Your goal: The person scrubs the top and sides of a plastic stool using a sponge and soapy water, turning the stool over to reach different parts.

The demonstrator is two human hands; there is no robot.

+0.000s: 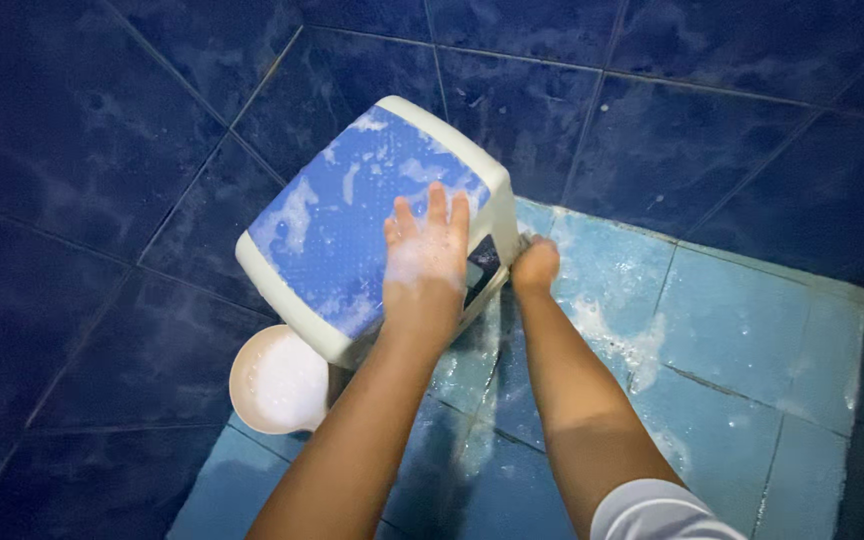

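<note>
White sleeve edge [652,512] at bottom right, nearest the lens, on the right arm. Both forearms reach up into frame toward a plastic stool [372,225], cream body with a blue dotted seat, tipped on its side against the dark blue tiled wall [102,130], seat facing the camera and streaked with soap foam. Left hand [424,262] lies flat on the lower right part of the seat, fingers [438,210] straight and close together, palm down, holding nothing, back of hand covered in suds. Right hand [535,265] just right of the left fingers, curled shut around the stool's cream edge by a dark opening in its side; fingertips hidden behind the rim, so how tight the grip is cannot be told. Round cream bowl [280,380] full of white foam sits below-left of the left fingers, touching the stool's lower corner. Light blue floor tiles [732,340] to the right of the right fingers, wet, with foam patches near the right wrist.
</note>
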